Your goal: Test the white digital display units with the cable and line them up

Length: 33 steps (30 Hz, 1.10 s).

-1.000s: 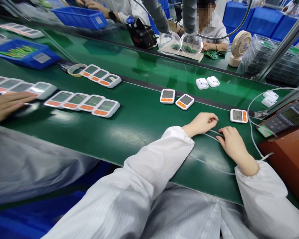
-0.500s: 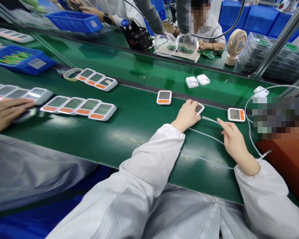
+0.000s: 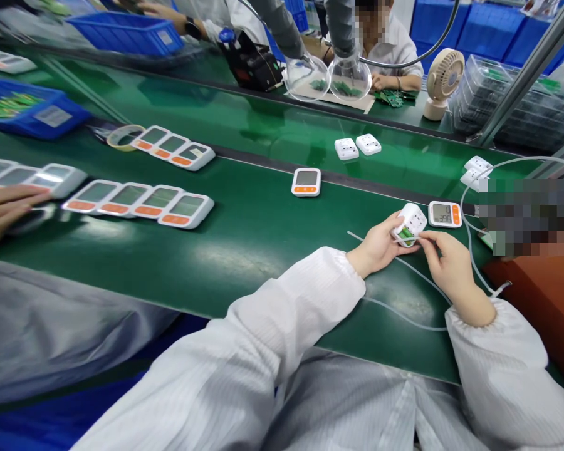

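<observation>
My left hand (image 3: 380, 247) grips a white display unit (image 3: 413, 217), turned with its back up. Green batteries show in the open compartment at its lower edge. The fingertips of my right hand (image 3: 444, 257) are pinched at that edge around a thin clear tube (image 3: 407, 239), which lies across the compartment; whether it touches the unit I cannot tell. Just beyond my hands lies a lit display unit (image 3: 445, 215) with orange buttons, reading 396. Another display unit (image 3: 306, 181), its screen blank, lies face up farther left.
More display units (image 3: 185, 210) lie in rows at left, beside a co-worker's hand (image 3: 9, 210). Blue bins (image 3: 59, 119) and a tape roll (image 3: 125, 136) stand behind. White units (image 3: 346, 149) lie beyond the dark strip. A brown box (image 3: 540, 288) sits at right, near looping tubing.
My left hand has lifted the display unit off the table, turned it back up and brought it right. My right hand has closed in on its edge with the tube.
</observation>
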### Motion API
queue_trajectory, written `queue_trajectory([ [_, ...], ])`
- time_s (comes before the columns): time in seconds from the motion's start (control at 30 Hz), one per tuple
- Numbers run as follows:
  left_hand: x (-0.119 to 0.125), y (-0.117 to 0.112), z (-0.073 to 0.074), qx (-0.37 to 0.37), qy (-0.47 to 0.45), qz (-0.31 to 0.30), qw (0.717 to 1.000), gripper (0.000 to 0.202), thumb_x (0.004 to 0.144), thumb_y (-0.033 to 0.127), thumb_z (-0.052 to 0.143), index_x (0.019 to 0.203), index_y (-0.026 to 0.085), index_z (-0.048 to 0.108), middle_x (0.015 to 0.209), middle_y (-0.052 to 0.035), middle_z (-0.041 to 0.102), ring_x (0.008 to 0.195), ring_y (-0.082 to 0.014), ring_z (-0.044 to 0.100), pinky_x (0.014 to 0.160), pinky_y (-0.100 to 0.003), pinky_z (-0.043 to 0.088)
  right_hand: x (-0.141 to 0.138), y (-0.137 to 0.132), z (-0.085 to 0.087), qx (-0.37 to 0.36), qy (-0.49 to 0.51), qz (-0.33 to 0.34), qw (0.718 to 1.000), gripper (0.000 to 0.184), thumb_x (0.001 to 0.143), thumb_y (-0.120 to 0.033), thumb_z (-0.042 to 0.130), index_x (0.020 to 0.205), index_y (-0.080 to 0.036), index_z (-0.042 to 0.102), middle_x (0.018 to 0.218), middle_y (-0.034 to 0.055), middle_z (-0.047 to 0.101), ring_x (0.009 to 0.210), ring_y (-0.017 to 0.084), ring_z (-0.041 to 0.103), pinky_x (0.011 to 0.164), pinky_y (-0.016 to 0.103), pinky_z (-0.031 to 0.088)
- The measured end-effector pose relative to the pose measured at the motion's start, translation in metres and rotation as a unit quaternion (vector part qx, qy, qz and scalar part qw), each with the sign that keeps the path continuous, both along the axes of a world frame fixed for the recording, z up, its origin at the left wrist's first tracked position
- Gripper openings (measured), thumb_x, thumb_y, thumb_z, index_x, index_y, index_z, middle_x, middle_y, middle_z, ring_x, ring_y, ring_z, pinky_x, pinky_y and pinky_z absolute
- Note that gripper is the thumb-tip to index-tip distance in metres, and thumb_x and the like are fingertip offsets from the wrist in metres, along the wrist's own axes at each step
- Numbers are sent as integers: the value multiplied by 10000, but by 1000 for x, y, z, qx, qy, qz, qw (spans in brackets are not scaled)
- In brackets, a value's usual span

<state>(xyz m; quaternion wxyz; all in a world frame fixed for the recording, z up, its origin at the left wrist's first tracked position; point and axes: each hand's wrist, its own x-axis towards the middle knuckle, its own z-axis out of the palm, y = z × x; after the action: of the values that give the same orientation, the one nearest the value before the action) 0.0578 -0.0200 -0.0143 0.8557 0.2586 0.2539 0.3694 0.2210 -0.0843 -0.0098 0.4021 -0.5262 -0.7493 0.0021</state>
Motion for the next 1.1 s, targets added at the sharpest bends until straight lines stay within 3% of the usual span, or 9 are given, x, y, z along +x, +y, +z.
queue_trajectory([
  [0.17, -2, 3, 0, 33, -24, -14, 999, 582, 834, 306, 565, 1409, 293, 477, 1172, -54, 677, 866, -229, 689, 814, -395, 524, 1, -1, 5, 34, 12, -33, 999, 405, 1011, -150, 394, 1298, -225, 671, 1119, 82, 731, 786, 176, 705, 789, 329, 581],
  [0.3, 1, -3, 1, 57, -39, -25, 997, 484, 822, 273, 586, 1305, 255, 555, 1081, -44, 678, 850, -198, 663, 771, -331, 510, -2, -2, 9, 45, -10, -52, 998, 277, 1012, -230, 499, 1136, -237, 746, 1021, 79, 730, 872, 208, 708, 756, 321, 577],
  [0.43, 3, -4, -4, 72, -24, -18, 997, 331, 868, 395, 644, 1137, 205, 608, 967, -44, 680, 768, -161, 630, 698, -285, 482, -4, -2, 8, 10, -2, -37, 999, 217, 1007, -350, 572, 962, -231, 749, 915, 66, 752, 755, 208, 701, 701, 331, 584],
  [0.67, 3, 4, -12, 67, -9, 11, 998, 370, 868, 461, 661, 1120, 192, 626, 994, -59, 701, 790, -177, 658, 695, -298, 498, -2, -2, 4, -9, -21, -11, 1000, 278, 1034, -275, 480, 1117, -222, 740, 1038, 78, 774, 871, 228, 735, 804, 363, 589],
  [0.87, 4, 0, -12, 100, 14, -1, 995, 403, 849, 484, 693, 1106, 177, 643, 985, -61, 687, 779, -162, 637, 710, -292, 489, -5, -1, 5, -13, -4, -6, 1000, 163, 984, -306, 600, 940, -211, 724, 893, 67, 738, 755, 207, 679, 679, 333, 548],
  [1.1, 3, -2, -13, 121, 24, -8, 992, 434, 837, 514, 702, 1117, 187, 643, 959, -57, 672, 816, -176, 634, 733, -301, 484, -8, -4, 6, -21, 14, -3, 1000, 152, 968, -304, 595, 882, -216, 685, 821, 49, 696, 691, 185, 630, 625, 313, 514],
])
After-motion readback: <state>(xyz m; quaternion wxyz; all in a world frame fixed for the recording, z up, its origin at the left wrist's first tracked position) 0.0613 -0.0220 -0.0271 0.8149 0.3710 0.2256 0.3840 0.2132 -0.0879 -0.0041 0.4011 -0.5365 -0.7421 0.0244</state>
